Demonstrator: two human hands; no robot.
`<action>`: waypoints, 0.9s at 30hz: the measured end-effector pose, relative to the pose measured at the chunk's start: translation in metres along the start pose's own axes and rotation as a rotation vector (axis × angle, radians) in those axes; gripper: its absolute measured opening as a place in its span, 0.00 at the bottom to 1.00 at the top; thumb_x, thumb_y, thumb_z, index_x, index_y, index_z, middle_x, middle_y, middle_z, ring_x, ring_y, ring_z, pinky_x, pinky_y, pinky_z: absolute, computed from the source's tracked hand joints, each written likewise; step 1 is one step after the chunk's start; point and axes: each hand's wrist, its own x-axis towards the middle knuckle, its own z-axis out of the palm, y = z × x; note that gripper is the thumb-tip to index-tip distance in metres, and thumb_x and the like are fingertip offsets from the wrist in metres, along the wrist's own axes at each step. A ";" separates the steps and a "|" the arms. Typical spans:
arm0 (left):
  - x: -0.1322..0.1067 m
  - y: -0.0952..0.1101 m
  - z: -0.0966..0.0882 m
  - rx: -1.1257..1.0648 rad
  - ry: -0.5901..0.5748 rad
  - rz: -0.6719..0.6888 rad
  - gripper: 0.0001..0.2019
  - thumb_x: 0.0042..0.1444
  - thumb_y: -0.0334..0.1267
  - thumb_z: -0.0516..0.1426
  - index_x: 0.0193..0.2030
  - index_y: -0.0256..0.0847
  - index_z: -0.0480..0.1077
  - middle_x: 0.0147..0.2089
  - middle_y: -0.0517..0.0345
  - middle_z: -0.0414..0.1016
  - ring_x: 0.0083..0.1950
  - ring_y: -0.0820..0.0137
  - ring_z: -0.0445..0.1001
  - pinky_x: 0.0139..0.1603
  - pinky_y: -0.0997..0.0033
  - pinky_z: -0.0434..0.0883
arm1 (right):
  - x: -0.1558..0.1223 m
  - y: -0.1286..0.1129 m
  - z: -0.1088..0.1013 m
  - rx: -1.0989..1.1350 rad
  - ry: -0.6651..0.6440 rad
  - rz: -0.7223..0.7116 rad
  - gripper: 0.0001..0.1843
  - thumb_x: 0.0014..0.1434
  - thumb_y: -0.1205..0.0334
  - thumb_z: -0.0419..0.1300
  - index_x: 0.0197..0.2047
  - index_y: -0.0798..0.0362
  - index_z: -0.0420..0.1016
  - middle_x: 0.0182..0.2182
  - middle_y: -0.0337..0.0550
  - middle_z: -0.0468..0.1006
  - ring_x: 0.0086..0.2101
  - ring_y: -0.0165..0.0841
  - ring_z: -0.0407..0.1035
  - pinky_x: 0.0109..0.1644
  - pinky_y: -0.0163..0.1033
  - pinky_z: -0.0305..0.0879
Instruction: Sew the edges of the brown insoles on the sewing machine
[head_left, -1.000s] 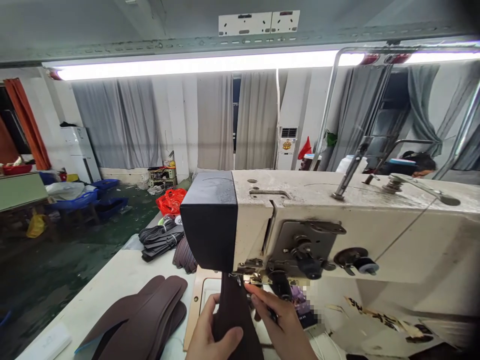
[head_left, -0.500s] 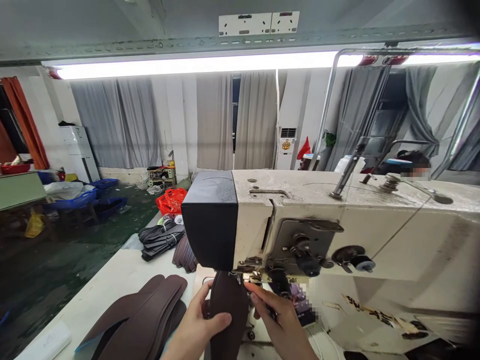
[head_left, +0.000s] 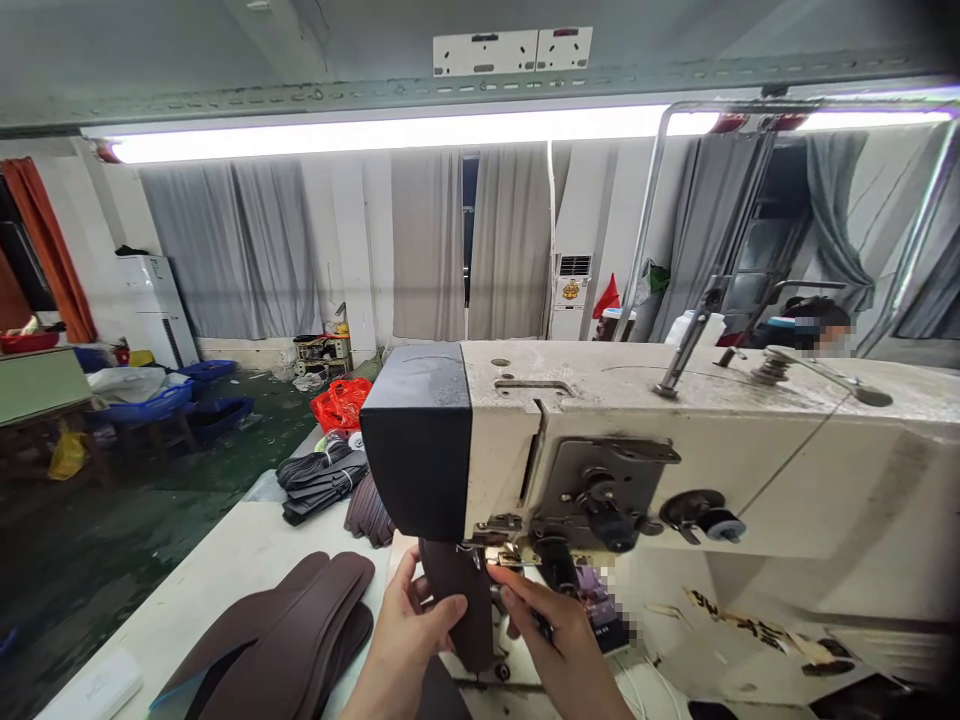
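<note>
A dark brown sole-shaped piece [head_left: 469, 610] lies under the needle area of the sewing machine [head_left: 570, 420]. My left hand [head_left: 409, 625] grips its left edge, thumb on top and fingers at the far side. At the piece's right edge, by the presser foot [head_left: 499, 556], is my right hand [head_left: 547, 625]. Its index finger points to the foot and the other fingers are curled; a dark thing shows partly in the palm, too hidden to name. Below my left hand another dark piece [head_left: 442, 692] is partly visible.
Stacked brown sole-shaped pieces [head_left: 277, 640] lie on the white table at left, near a white box [head_left: 97, 685]. Behind are tied black strips [head_left: 322, 480] and a red plastic bag [head_left: 341, 403]. The black end cover [head_left: 416, 450] overhangs the work. A person's head [head_left: 821, 322] shows far right.
The brown piece has shifted and turned under the machine head, so its near end now shows below the foot. My left hand moved slightly with it; my right hand stayed nearly in place.
</note>
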 end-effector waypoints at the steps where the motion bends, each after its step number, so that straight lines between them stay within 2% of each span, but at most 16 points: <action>1: 0.001 0.000 0.001 0.002 0.012 -0.001 0.36 0.36 0.42 0.71 0.52 0.43 0.61 0.39 0.52 0.79 0.37 0.61 0.79 0.32 0.68 0.75 | 0.000 0.000 0.000 -0.002 0.002 -0.007 0.23 0.65 0.49 0.51 0.50 0.53 0.80 0.21 0.41 0.76 0.22 0.32 0.70 0.28 0.32 0.66; 8: 0.017 0.010 0.005 0.010 0.028 -0.013 0.28 0.37 0.38 0.70 0.45 0.42 0.65 0.43 0.48 0.79 0.40 0.62 0.78 0.34 0.68 0.74 | -0.002 0.001 0.000 0.002 -0.024 -0.016 0.22 0.66 0.50 0.50 0.52 0.51 0.78 0.21 0.40 0.75 0.22 0.32 0.70 0.27 0.33 0.65; 13: 0.031 0.008 0.009 0.039 0.058 0.100 0.16 0.39 0.38 0.67 0.35 0.40 0.67 0.45 0.46 0.79 0.43 0.62 0.76 0.35 0.68 0.74 | 0.000 -0.002 0.001 -0.029 0.001 -0.030 0.22 0.66 0.50 0.50 0.51 0.51 0.79 0.20 0.39 0.73 0.23 0.31 0.69 0.28 0.32 0.65; 16: 0.039 0.009 0.012 0.060 0.019 0.120 0.15 0.39 0.36 0.66 0.36 0.38 0.71 0.43 0.45 0.79 0.42 0.61 0.77 0.34 0.71 0.72 | -0.001 -0.001 0.002 -0.044 0.013 -0.040 0.22 0.66 0.50 0.50 0.52 0.51 0.79 0.20 0.38 0.74 0.23 0.31 0.69 0.29 0.32 0.66; 20: 0.048 0.013 0.014 0.067 0.003 0.132 0.16 0.37 0.32 0.63 0.38 0.37 0.74 0.40 0.49 0.80 0.41 0.63 0.77 0.36 0.71 0.71 | 0.000 -0.003 0.000 -0.045 0.027 -0.061 0.21 0.66 0.51 0.51 0.51 0.51 0.79 0.21 0.39 0.76 0.23 0.31 0.69 0.30 0.32 0.67; 23: 0.048 0.014 0.014 0.071 0.000 0.135 0.17 0.36 0.32 0.63 0.38 0.36 0.75 0.36 0.50 0.80 0.39 0.63 0.77 0.37 0.70 0.71 | -0.003 -0.004 0.002 -0.031 0.039 -0.095 0.19 0.66 0.54 0.52 0.52 0.49 0.78 0.28 0.41 0.80 0.26 0.31 0.72 0.34 0.31 0.69; 25: 0.045 0.013 0.014 0.070 -0.003 0.146 0.16 0.38 0.33 0.64 0.38 0.36 0.74 0.34 0.50 0.80 0.38 0.64 0.76 0.37 0.70 0.71 | -0.013 0.000 0.010 -0.032 0.093 -0.123 0.19 0.64 0.55 0.53 0.55 0.49 0.75 0.32 0.43 0.79 0.29 0.32 0.73 0.36 0.32 0.70; 27: 0.042 0.010 0.015 0.062 0.006 0.170 0.15 0.42 0.35 0.63 0.39 0.36 0.73 0.34 0.52 0.78 0.36 0.67 0.75 0.36 0.71 0.71 | -0.030 0.007 0.026 -0.048 0.179 -0.086 0.21 0.63 0.56 0.54 0.58 0.50 0.72 0.29 0.41 0.76 0.25 0.31 0.71 0.30 0.32 0.69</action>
